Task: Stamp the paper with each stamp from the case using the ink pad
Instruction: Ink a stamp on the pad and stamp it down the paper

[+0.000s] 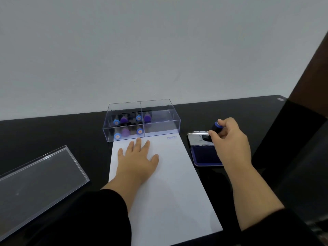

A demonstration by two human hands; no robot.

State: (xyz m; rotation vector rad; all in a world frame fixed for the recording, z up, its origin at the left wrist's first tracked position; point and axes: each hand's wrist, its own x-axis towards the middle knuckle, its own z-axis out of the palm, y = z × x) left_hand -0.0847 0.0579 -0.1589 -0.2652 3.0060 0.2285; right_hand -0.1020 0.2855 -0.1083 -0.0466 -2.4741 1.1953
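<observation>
**Stamp held over the ink pad lid, left hand flat on the paper**

Your right hand point(229, 137) has its fingers point(215, 134) curled round a black stamp with a blue cap point(216, 127), holding it tilted above the open ink pad point(204, 155), over the pad's shiny raised lid point(198, 140) rather than the dark blue ink surface. Whether the stamp face touches the lid cannot be told.

Your left hand point(137, 157) lies palm down on the white paper point(168, 183), fingers straight and spread, holding nothing. The paper sits on the black bench point(53, 132), its far edge against the clear stamp case point(142, 119). One faint blue print point(171, 138) shows at the paper's far right corner.

The case's left compartments hold several stamps with blue and purple caps point(124, 119). The case's clear lid point(39, 183) lies on the bench to your left, well apart from the paper.
</observation>
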